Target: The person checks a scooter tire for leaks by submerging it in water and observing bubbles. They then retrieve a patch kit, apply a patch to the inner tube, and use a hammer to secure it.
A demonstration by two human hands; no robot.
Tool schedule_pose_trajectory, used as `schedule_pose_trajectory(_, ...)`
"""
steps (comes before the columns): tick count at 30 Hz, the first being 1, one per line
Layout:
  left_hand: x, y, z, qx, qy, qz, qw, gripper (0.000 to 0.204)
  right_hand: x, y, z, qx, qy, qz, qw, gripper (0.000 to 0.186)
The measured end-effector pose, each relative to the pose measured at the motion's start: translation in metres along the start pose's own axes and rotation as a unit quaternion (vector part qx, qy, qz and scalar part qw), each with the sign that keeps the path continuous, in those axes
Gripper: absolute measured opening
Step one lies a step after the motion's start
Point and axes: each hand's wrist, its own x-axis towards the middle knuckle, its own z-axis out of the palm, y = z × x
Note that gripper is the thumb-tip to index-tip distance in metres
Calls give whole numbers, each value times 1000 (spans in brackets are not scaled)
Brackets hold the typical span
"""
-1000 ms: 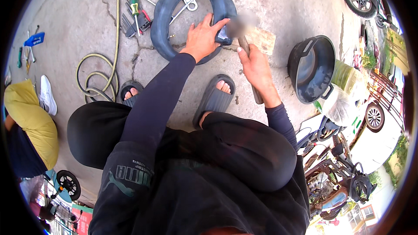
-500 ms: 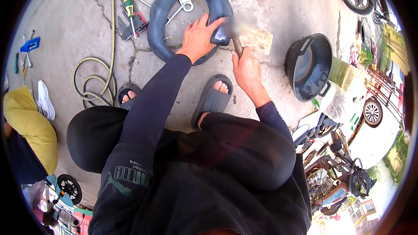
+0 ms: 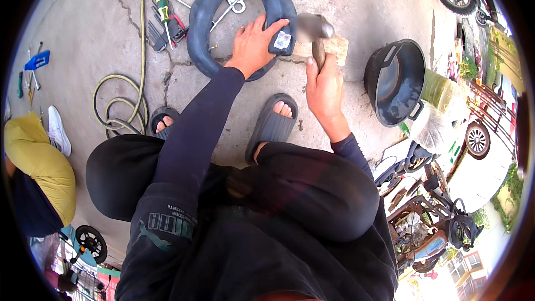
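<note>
A black rubber inner tube lies on the concrete. Near its right side, a pale square patch shows on a folded-over stretch of the rubber. My left hand is closed on the tube there, thumb and fingers pressing the rubber beside the patch. In my right hand is a hammer, gripped by its wooden handle. The hammer's head, partly blurred, hangs to the right of the patch, apart from it. Beneath the tube's edge and the hammer sits a wooden board, partly covered.
A black tub stands on the right. Left of the tube lie a green-and-yellow screwdriver, pliers and other tools. A coiled hose runs along the left side. Another person's knee and white shoe are at far left.
The hammer has moved right, away from the patch, and its head shows more plainly. My right hand shifted right with it. My left hand keeps its hold on the tube.
</note>
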Motion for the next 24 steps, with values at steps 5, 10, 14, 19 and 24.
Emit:
schedule_pose_trajectory(5, -1, -2, -2, -5, 7, -15, 1000, 86, 18, 20, 12, -40, -105, 18, 993, 31)
schedule_pose_trajectory(10, 8, 0, 0, -2, 5, 14, 1000, 86, 3, 12, 4, -44, -107, 26, 993, 31)
schedule_pose_trajectory(14, 2, 1, 2, 20, 18, -14, 1000, 81, 22, 11, 1, -47, -113, 31, 992, 31)
schedule_pose_trajectory(19, 5, 0, 4, -3, 1, 8, 1000, 86, 1, 6, 9, -22, -58, 44, 997, 32)
schedule_pose_trajectory(24, 6, -2, -4, 6, -5, -8, 1000, 86, 29, -11, -13, -58, -150, 33, 986, 35)
